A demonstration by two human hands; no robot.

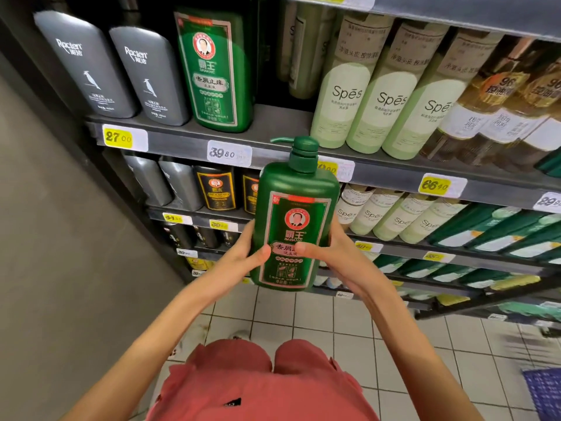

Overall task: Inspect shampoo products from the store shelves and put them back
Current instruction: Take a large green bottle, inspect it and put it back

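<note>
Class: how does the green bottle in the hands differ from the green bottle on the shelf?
The held green bottle is gripped by the left hand and right hand; the shelf green bottle stands untouched. Thumbs cover part of the held label; the shelf label shows whole. Both share the same green label design.

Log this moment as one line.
step: inspect | left hand: grips green pump bottle | right hand: grips it | bottle: upright, label toward camera | shelf: matching bottle, gap beside it
</note>
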